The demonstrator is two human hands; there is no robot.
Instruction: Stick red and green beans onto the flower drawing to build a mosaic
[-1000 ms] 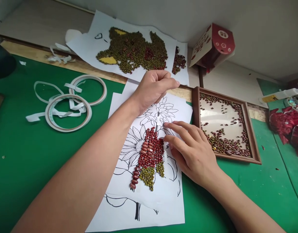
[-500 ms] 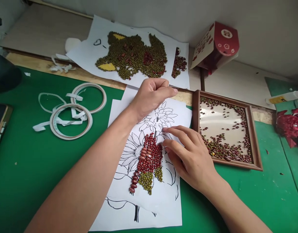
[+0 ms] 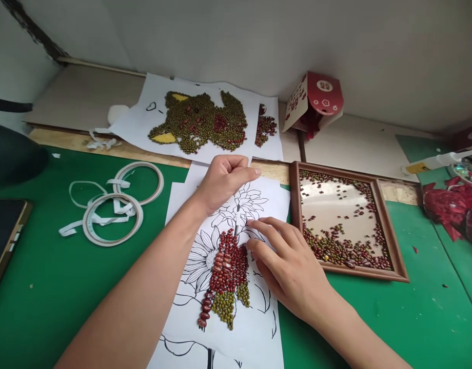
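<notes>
A sheet with line-drawn flowers (image 3: pixel 197 261) lies on the green table, partly covered by red beans (image 3: pixel 228 261) and green beans (image 3: pixel 223 306). My left hand (image 3: pixel 228 179) is closed in a fist over the top of the sheet; whatever its fingers may hold is hidden. My right hand (image 3: pixel 284 256) rests on the drawing at the right edge of the red beans, its fingers apart and nothing visible in them. Right of it lies a brown wooden frame (image 3: pixel 295 205) containing loose red and green beans (image 3: pixel 336 248).
Two tape rolls (image 3: pixel 113 241) with white strips lie at the left, near a phone (image 3: pixel 5 230). Behind is a paper with a bean-covered animal (image 3: pixel 205 120). A red and white box (image 3: pixel 323 92) stands at the back, and crumpled red wrapping (image 3: pixel 444 207) lies far right.
The camera view has shifted, so most things appear lower and slightly to the left. Both hands keep nearly the same pose over the drawing.
</notes>
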